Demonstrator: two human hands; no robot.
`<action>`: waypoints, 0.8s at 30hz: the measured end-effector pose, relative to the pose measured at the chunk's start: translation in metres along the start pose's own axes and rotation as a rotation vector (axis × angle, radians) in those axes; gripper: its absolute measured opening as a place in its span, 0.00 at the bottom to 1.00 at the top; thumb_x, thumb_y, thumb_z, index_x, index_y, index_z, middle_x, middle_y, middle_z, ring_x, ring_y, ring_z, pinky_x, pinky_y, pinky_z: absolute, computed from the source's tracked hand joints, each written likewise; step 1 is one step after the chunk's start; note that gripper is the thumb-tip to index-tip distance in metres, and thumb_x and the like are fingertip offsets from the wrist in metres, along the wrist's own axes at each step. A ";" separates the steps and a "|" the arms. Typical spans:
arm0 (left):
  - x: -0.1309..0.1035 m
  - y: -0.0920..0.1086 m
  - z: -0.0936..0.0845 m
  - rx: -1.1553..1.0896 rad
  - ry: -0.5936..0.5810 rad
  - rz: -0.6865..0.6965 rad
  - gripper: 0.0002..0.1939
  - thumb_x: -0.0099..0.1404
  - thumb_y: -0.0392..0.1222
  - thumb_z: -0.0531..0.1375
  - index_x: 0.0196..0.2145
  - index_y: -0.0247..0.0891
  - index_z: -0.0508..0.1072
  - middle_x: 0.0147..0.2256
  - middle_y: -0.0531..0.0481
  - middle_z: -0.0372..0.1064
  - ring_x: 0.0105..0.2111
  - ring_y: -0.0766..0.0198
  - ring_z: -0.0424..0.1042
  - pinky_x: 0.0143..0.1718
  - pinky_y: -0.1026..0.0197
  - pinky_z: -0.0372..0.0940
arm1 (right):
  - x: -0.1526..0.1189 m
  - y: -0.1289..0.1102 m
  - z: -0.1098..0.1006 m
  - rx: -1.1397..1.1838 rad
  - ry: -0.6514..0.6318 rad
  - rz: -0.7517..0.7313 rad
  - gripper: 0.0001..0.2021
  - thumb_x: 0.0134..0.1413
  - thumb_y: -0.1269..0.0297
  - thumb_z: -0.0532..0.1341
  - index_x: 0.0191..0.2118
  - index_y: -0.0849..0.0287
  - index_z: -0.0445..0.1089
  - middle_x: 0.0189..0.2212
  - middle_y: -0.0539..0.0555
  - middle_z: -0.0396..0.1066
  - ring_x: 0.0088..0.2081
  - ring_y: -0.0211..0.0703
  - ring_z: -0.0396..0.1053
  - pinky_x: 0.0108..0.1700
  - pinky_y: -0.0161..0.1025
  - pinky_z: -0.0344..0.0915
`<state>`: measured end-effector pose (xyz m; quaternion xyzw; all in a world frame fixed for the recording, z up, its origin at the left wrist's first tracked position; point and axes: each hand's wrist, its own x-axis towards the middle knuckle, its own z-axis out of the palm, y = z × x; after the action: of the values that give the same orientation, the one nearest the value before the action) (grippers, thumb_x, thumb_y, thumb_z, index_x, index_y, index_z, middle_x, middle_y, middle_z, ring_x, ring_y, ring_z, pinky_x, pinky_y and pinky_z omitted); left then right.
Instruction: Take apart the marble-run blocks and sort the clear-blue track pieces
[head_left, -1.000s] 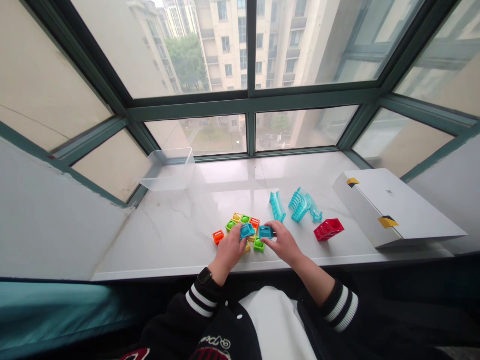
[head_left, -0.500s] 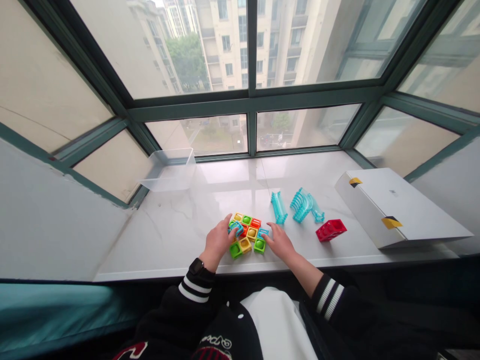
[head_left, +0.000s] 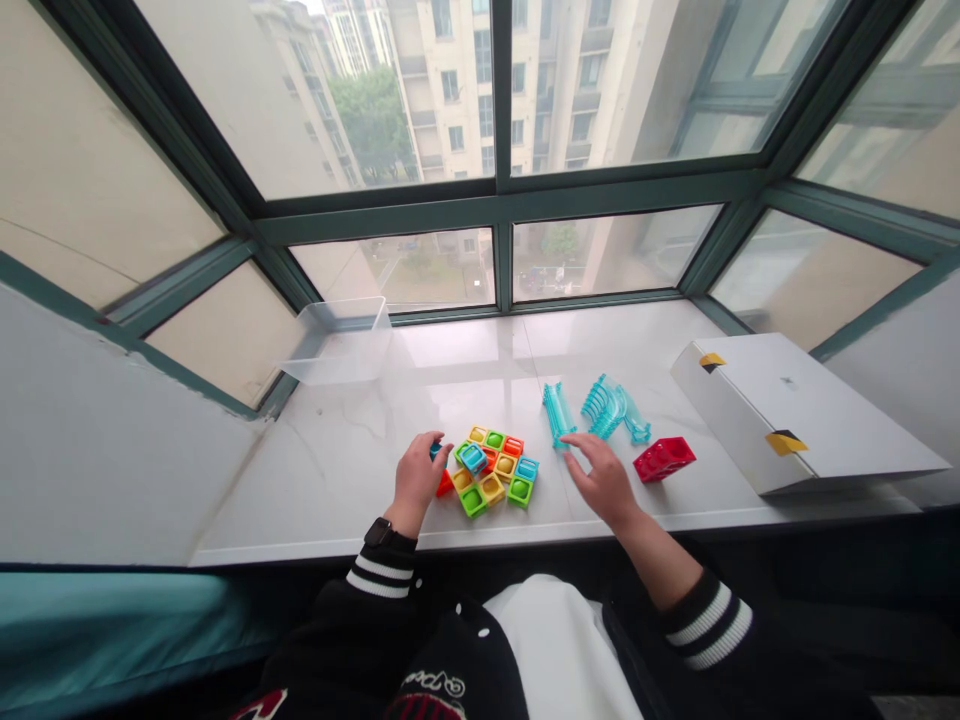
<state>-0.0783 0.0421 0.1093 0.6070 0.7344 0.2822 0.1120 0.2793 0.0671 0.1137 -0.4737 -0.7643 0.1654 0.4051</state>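
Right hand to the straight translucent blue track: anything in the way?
Nothing visible. The right hand has its fingers at the near end of the straight blue track; contact unclear. The coloured blocks sit left, the red piece right, both outside that gap.

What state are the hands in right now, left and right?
Left hand: closed on a blue block, mostly hidden.
Right hand: open, beside the straight turquoise piece; contact cannot be told.
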 end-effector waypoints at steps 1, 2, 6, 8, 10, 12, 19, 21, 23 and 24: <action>0.005 -0.002 0.003 0.002 0.005 -0.001 0.13 0.73 0.49 0.59 0.50 0.42 0.76 0.49 0.44 0.77 0.50 0.53 0.76 0.53 0.53 0.70 | 0.004 0.002 -0.018 -0.029 0.068 -0.017 0.13 0.69 0.61 0.57 0.53 0.52 0.74 0.50 0.58 0.77 0.55 0.55 0.73 0.61 0.56 0.69; 0.010 -0.004 0.007 0.005 0.001 -0.011 0.13 0.73 0.48 0.58 0.50 0.41 0.76 0.50 0.43 0.76 0.51 0.52 0.76 0.54 0.52 0.70 | 0.007 0.007 -0.035 -0.071 0.130 -0.021 0.12 0.68 0.61 0.58 0.52 0.52 0.75 0.50 0.58 0.77 0.55 0.55 0.73 0.61 0.57 0.68; 0.023 -0.011 0.026 0.009 -0.135 -0.077 0.17 0.74 0.49 0.56 0.53 0.38 0.75 0.54 0.38 0.75 0.56 0.48 0.74 0.59 0.48 0.68 | 0.008 0.041 -0.089 -0.360 0.250 0.146 0.16 0.66 0.56 0.59 0.53 0.55 0.75 0.55 0.63 0.73 0.60 0.61 0.68 0.66 0.61 0.61; 0.024 -0.014 0.035 -0.006 -0.196 -0.089 0.19 0.76 0.50 0.54 0.55 0.37 0.73 0.56 0.37 0.74 0.57 0.47 0.73 0.60 0.46 0.67 | 0.001 0.061 -0.102 -0.509 0.203 0.349 0.24 0.62 0.49 0.61 0.58 0.57 0.72 0.60 0.67 0.68 0.62 0.67 0.64 0.64 0.63 0.61; 0.021 -0.018 0.039 -0.027 -0.181 -0.087 0.21 0.77 0.49 0.51 0.58 0.36 0.71 0.58 0.36 0.73 0.59 0.46 0.72 0.62 0.44 0.66 | -0.007 0.078 -0.105 -0.556 0.060 0.542 0.33 0.58 0.44 0.62 0.63 0.58 0.68 0.61 0.68 0.66 0.61 0.70 0.66 0.59 0.62 0.66; 0.018 -0.020 0.038 -0.043 -0.107 -0.064 0.22 0.77 0.48 0.50 0.60 0.35 0.70 0.59 0.35 0.71 0.62 0.47 0.69 0.64 0.43 0.64 | -0.013 0.088 -0.103 -0.531 -0.072 0.659 0.35 0.58 0.44 0.61 0.67 0.56 0.64 0.60 0.67 0.66 0.55 0.66 0.70 0.52 0.56 0.70; -0.011 0.017 0.006 -0.154 0.162 0.211 0.18 0.76 0.48 0.53 0.58 0.41 0.71 0.55 0.40 0.73 0.59 0.51 0.71 0.64 0.45 0.66 | -0.009 0.049 -0.084 -0.200 -0.153 0.497 0.25 0.56 0.49 0.63 0.57 0.53 0.69 0.48 0.58 0.75 0.45 0.54 0.75 0.47 0.48 0.72; -0.025 0.045 -0.001 -0.190 0.100 0.289 0.15 0.77 0.46 0.53 0.56 0.43 0.72 0.54 0.42 0.74 0.58 0.53 0.71 0.64 0.47 0.66 | -0.007 0.018 -0.069 -0.002 -0.152 0.421 0.24 0.56 0.48 0.65 0.55 0.52 0.69 0.47 0.56 0.76 0.44 0.53 0.76 0.47 0.48 0.73; -0.040 0.072 -0.001 -0.207 -0.034 0.378 0.17 0.76 0.47 0.56 0.59 0.45 0.70 0.57 0.42 0.73 0.60 0.52 0.70 0.65 0.46 0.66 | -0.005 -0.014 -0.049 0.221 -0.154 0.353 0.22 0.56 0.50 0.67 0.54 0.52 0.68 0.48 0.56 0.77 0.44 0.52 0.77 0.48 0.48 0.75; -0.046 0.083 0.001 -0.207 -0.121 0.453 0.23 0.74 0.48 0.59 0.64 0.45 0.67 0.60 0.41 0.70 0.62 0.50 0.69 0.65 0.44 0.66 | -0.004 -0.029 -0.038 0.320 -0.165 0.319 0.21 0.57 0.51 0.67 0.52 0.52 0.68 0.48 0.56 0.77 0.45 0.51 0.77 0.49 0.48 0.75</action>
<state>0.0021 0.0071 0.1465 0.7571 0.5388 0.3372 0.1512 0.2928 0.0440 0.1538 -0.5029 -0.6745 0.3845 0.3799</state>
